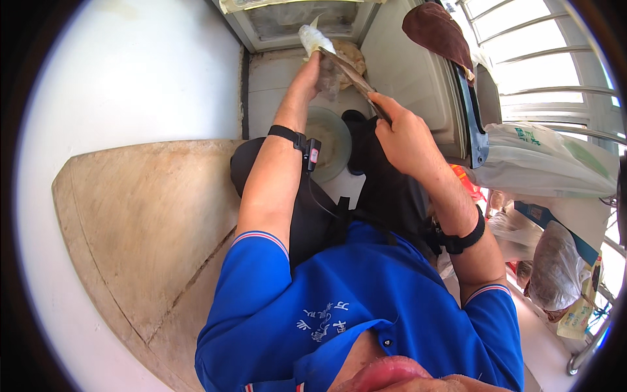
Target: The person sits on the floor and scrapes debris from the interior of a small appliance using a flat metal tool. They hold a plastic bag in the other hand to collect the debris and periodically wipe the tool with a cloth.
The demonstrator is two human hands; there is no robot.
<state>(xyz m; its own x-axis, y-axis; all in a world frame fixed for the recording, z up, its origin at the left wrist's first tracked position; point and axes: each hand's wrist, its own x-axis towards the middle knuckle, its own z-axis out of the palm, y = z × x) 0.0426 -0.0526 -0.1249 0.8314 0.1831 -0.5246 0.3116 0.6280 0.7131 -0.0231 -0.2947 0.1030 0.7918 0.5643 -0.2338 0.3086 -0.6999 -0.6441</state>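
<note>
My left hand (312, 73) is raised below the frosted opening of a white cabinet, perhaps a freezer (299, 24). It grips a lumpy white piece (316, 40); whether this is ice or wrapped food I cannot tell. Clear plastic film (329, 81) hangs beside the fingers. My right hand (401, 130) is shut around the lower end of a long, narrow brownish tool (355, 78), whose tip touches or overlaps the white piece. Its exact kind is unclear. Below my left hand, between the legs, a round translucent basin (325, 142) stands on the tiled floor, partly hidden by my left forearm.
An open cabinet door (411, 73) stands at the right, with a brown cloth (436, 34) over its top. Behind it are a barred window (534, 59) and white plastic bags (543, 157). A worn stone-like slab (142, 206) lies at the left beside a white wall.
</note>
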